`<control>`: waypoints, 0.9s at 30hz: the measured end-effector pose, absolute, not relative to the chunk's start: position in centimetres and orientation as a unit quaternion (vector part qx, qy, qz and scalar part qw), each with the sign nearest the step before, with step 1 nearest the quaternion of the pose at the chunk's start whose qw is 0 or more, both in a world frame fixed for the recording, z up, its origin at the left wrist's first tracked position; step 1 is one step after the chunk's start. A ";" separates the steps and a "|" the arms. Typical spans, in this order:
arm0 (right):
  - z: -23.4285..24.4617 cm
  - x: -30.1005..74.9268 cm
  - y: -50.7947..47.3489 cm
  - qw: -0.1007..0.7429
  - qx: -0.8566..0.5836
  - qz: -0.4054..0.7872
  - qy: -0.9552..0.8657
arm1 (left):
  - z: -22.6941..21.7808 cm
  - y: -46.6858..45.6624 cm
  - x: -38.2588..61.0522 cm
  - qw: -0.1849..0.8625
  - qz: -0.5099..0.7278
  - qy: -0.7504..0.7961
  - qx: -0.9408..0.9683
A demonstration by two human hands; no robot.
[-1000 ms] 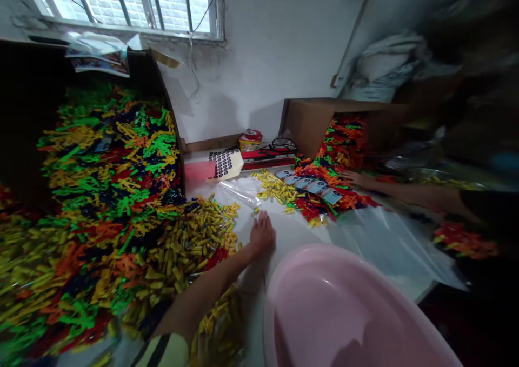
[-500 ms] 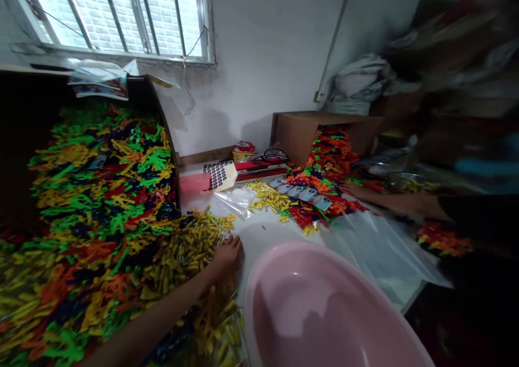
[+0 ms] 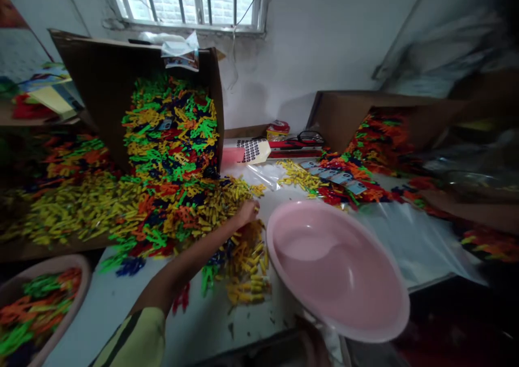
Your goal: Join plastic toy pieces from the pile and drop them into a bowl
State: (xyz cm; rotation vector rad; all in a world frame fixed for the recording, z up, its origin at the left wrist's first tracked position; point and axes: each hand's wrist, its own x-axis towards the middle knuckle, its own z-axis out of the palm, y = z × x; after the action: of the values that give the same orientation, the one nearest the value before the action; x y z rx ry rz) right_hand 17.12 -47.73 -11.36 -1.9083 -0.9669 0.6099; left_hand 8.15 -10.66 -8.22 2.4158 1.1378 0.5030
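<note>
Reaching left hand point(image 3: 247, 213): is stretching out of a striped sleeve point(image 3: 133, 340) to the edge of the heap, its fingers bunched; whether they are closing on a piece I cannot tell.

Lower right hand point(image 3: 312, 345): is showing dark and blurred at the bottom edge of the view, beside the rim of a pink plastic basin point(image 3: 340, 269); whether it is gripping that rim I cannot tell.

Hands: are staying well apart, with the tilted basin lying mostly between them.

Toy pieces: colored plastic toy pieces point(image 3: 174, 205) are spilling from a cardboard box point(image 3: 97, 80) and spreading across a white table point(image 3: 211, 329), just ahead of the left hand.

Nearby: a second cardboard box point(image 3: 344, 113) is holding orange, red and green pieces, a clear plastic sheet point(image 3: 409, 242) is lying right of the pink basin, and a smaller basin point(image 3: 77, 267) is sitting at lower left, filled with pieces.

Co-worker: a blurred forearm point(image 3: 474, 210) is resting at the right, apart from the person's own hands.
</note>
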 end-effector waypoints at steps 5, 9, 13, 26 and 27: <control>-14.2 12.1 -43.5 0.407 -0.692 0.156 -0.576 | -5.8 -14.8 2.9 0.241 0.301 0.447 0.807; -15.8 10.1 -38.9 0.315 -0.651 0.034 -0.690 | -4.5 -20.8 -3.9 0.238 0.374 0.496 0.747; -16.1 10.0 -36.5 0.300 -0.641 0.040 -0.706 | -6.0 -27.6 -10.7 0.242 0.464 0.570 0.633; -11.6 12.1 -29.4 0.429 -0.633 0.208 -0.610 | -9.8 -33.6 -12.5 0.281 0.561 0.623 0.468; -10.9 12.2 -29.5 0.450 -0.634 0.226 -0.587 | -9.0 -33.7 -12.1 0.315 0.580 0.609 0.439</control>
State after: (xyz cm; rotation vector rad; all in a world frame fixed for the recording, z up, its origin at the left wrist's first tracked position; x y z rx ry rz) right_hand 12.25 -29.48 -10.95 -1.5685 -1.4516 0.5581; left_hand -12.06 -33.70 -9.03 1.1569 1.6053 1.5277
